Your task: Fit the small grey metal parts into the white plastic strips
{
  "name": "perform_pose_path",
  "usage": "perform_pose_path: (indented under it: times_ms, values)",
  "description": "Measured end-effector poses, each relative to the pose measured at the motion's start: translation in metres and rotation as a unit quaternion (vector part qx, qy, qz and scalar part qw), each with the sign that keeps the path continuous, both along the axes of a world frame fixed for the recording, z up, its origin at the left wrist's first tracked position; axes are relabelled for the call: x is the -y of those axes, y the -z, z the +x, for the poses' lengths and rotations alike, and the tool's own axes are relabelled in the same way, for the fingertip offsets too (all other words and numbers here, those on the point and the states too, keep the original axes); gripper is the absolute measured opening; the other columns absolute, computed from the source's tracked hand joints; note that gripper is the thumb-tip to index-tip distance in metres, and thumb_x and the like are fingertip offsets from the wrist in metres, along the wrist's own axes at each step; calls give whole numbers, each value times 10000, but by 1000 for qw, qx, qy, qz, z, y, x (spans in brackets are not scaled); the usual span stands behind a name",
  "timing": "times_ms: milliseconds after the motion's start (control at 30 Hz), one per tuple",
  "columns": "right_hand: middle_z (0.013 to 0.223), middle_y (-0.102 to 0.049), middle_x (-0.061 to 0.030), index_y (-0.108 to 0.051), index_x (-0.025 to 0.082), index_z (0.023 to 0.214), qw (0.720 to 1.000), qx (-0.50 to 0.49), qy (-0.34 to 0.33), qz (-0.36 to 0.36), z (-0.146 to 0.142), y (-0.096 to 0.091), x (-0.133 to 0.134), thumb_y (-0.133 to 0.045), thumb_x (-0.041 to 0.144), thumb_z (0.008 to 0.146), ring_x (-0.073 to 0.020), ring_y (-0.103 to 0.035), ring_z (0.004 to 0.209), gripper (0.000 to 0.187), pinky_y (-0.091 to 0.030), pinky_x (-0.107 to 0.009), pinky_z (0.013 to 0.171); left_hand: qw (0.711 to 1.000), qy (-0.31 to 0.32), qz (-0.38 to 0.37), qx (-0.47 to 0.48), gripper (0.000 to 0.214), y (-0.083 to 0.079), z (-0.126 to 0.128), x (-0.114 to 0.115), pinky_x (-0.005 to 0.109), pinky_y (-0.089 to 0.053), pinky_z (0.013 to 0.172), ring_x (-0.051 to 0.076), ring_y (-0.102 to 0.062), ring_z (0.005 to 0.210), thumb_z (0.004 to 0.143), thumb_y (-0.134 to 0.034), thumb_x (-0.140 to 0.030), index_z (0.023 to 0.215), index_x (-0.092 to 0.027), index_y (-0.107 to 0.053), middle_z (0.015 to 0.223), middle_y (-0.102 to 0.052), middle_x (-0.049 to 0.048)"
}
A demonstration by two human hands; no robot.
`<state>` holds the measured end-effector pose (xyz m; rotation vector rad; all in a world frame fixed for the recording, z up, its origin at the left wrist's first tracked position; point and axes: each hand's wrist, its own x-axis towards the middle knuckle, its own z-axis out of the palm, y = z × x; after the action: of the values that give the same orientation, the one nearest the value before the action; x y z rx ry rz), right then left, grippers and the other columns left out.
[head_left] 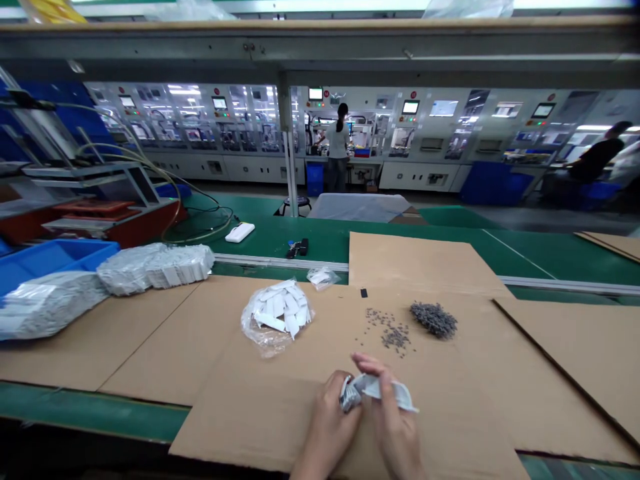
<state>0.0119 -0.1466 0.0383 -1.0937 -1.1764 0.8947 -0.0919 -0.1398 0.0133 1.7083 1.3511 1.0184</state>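
Note:
My left hand is closed around a crumpled silvery-white packet low in the middle of the view. Close beside it, my right hand grips a white curved, sheet-like piece between thumb and fingers. Whether the two pieces are joined cannot be made out. Ahead of my hands, small grey pieces lie scattered on the cardboard, beside a denser heap of grey pieces. An opened clear bag of white flat strips rests to the left.
Stacks of bagged white pieces and a blue bin occupy the left side. A small black rectangle and a small clear bag lie farther back. A metal post rises behind. Two people stand near machines beyond.

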Motion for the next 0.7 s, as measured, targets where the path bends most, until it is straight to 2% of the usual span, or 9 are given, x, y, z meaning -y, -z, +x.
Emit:
perform_pose_path:
  times_ms: [67,133,233,367,467,567,633,700]
  values:
    - [992,-566,-70,-490,220,982,997,-59,54,-4,7,6,-5,-228,309,870,-188,-519,955,299,-411,-358,831,1000,-7,-3,-8,69,-4,1,0,225,-391,586,146,-507,652,679,-479,-128,700,-193,-473,689,-538,5]
    - [864,-580,-58,-456,218,1037,995,-62,76,-5,15,11,-9,-250,332,863,-176,-556,820,293,-445,-326,738,1000,-17,2,10,32,-7,1,-1,226,-388,607,142,-498,657,714,-468,-159,709,-190,-471,690,-524,4]
    - [744,-555,-28,-449,204,1073,998,-14,25,-53,17,18,-11,-370,375,820,-155,-542,679,316,-445,-277,653,998,5,9,64,65,-12,1,0,237,-392,685,150,-502,737,749,-456,-193,795,-184,-500,771,-537,22]
    - [902,-552,-39,-503,204,1034,989,-9,-59,-139,11,26,-7,-475,417,754,-180,-511,855,353,-407,-271,768,995,55,-11,78,134,-18,0,1,256,-389,712,166,-501,796,760,-439,-195,858,-176,-528,837,-549,45]
    - [845,-556,-38,-557,195,965,982,-31,-51,-179,10,31,-5,-434,461,759,-190,-496,863,358,-399,-265,763,996,50,-30,69,179,-21,-1,2,265,-387,704,168,-505,772,789,-400,-262,878,-181,-532,817,-558,48]
    - [682,-504,-11,-557,184,960,978,-85,-31,-188,13,33,-6,-410,492,759,-149,-494,644,396,-420,-233,580,995,42,-48,70,173,-19,-2,2,252,-387,701,163,-507,767,768,-447,-302,879,-190,-519,822,-566,35]
    - [592,-434,25,-535,183,983,974,-128,-34,-185,14,32,-7,-394,503,764,-100,-418,484,412,-369,-200,443,995,33,-56,69,164,-17,-2,2,236,-389,667,154,-504,726,733,-504,-308,842,-186,-506,780,-563,17]
    - [535,-376,53,-510,190,1009,969,-152,-48,-188,12,30,-7,-380,515,766,-70,-337,401,426,-308,-179,378,995,31,-58,75,149,-14,-2,1,223,-389,638,141,-498,680,732,-507,-311,795,-177,-493,723,-550,3]
